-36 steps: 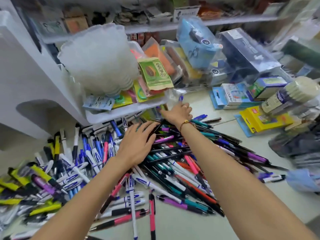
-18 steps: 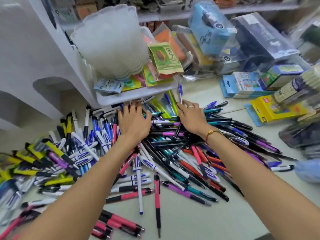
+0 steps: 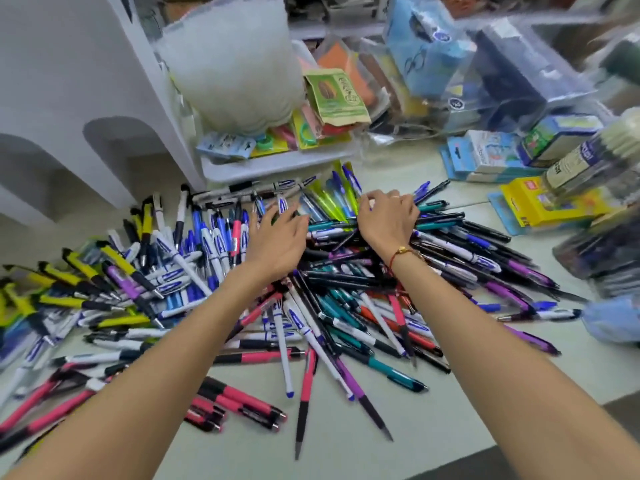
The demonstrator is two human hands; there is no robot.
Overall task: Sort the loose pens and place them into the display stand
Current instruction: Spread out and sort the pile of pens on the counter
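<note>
A shop floor full of packets and boxes holds a big pile of pens (image 3: pixel 346 306) on a pale table (image 3: pixel 450 427). The white display stand (image 3: pixel 104 109) stands up and to the left, nearer the left hand (image 3: pixel 277 244). The pens point every way. Both hands rest on the pile's far side, a little apart. The left hand's fingers reach out loosely; the right hand (image 3: pixel 388 220) curls its fingers over some pens.

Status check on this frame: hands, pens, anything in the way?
Left hand open on the pen pile. Right hand curled into pens, grip unclear. Display stand unfilled. Nothing blocking.
</note>
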